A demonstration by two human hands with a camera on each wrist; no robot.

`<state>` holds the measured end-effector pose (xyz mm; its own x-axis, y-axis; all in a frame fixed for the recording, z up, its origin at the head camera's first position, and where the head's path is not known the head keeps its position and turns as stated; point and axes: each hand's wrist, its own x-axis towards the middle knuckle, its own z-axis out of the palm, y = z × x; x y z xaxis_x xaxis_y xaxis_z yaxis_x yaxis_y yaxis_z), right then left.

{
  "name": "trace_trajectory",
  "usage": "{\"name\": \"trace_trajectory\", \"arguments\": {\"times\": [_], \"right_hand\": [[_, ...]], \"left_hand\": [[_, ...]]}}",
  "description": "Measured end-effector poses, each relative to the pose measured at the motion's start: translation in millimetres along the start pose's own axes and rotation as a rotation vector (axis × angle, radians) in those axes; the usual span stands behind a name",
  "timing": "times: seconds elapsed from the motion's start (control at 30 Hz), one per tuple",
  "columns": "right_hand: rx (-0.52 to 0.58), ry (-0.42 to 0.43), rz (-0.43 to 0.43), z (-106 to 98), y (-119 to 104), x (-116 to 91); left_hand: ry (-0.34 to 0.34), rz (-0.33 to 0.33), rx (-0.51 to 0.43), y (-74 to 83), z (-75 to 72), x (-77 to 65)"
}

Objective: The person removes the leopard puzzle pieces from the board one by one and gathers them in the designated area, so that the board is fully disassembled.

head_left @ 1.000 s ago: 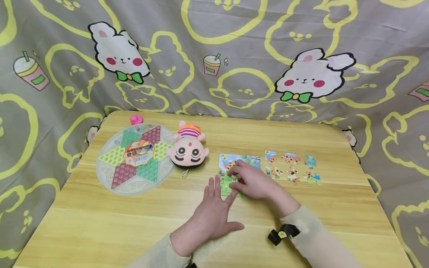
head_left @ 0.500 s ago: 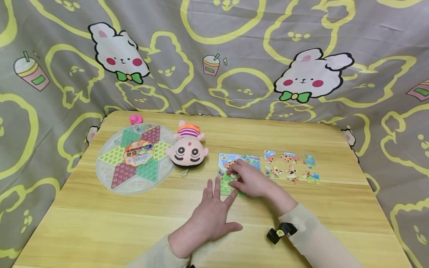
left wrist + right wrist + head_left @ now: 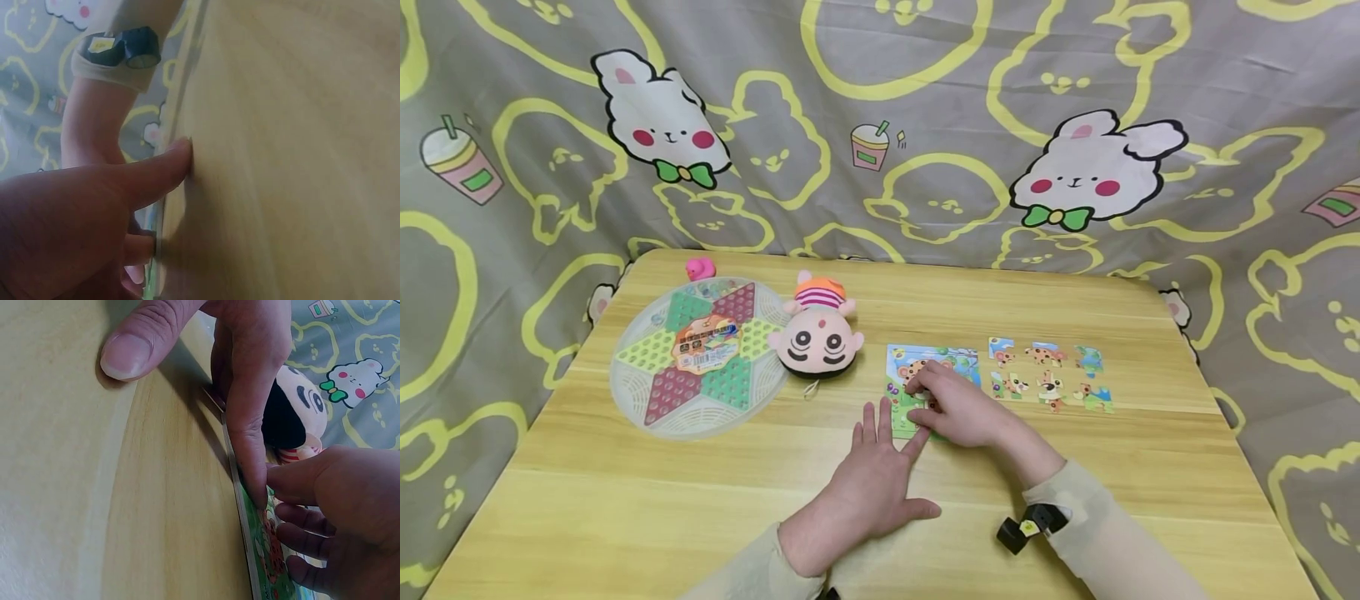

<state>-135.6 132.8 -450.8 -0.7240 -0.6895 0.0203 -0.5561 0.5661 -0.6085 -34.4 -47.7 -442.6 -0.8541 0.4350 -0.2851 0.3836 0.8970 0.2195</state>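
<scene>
A jigsaw puzzle board (image 3: 898, 357) with a cartoon animal picture lies flat on the table, partly covered by my right hand (image 3: 955, 404). That hand's bent fingers and thumb touch the board's picture; whether a piece is between them is hidden. Its fingertips (image 3: 294, 534) curl over the board in the right wrist view. My left hand (image 3: 872, 483) lies with its fingers spread at the board's near left corner, and one finger reaches onto the picture. The left thumb (image 3: 169, 165) stretches out over the wood. Several loose puzzle pieces (image 3: 1050, 383) lie in two rows right of the board.
A round Chinese checkers board (image 3: 775, 408) lies at the left of the table (image 3: 647, 508). Beside it rests a plush doll (image 3: 820, 342), and a pink rubber duck (image 3: 701, 267) sits at the back left. A patterned curtain (image 3: 940, 108) stands behind the table.
The whole head view has shifted very slightly. Both hands stay at the puzzle board, and the loose pieces keep their places.
</scene>
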Motion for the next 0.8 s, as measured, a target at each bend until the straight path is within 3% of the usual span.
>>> {"name": "trace_trajectory", "arguments": {"times": [0.33, 0.53, 0.8], "right_hand": [[0.278, 0.024, 0.018, -6, 0, 1], [0.321, 0.051, 0.011, -6, -1, 0], [0.345, 0.168, 0.038, -23, 0, -14]], "left_hand": [[-0.005, -0.004, -0.007, 0.8, -2.4, 1.1], [-0.005, -0.003, -0.008, 1.0, -1.4, 0.6], [0.000, -0.004, -0.013, 2.2, -3.6, -0.8]]}}
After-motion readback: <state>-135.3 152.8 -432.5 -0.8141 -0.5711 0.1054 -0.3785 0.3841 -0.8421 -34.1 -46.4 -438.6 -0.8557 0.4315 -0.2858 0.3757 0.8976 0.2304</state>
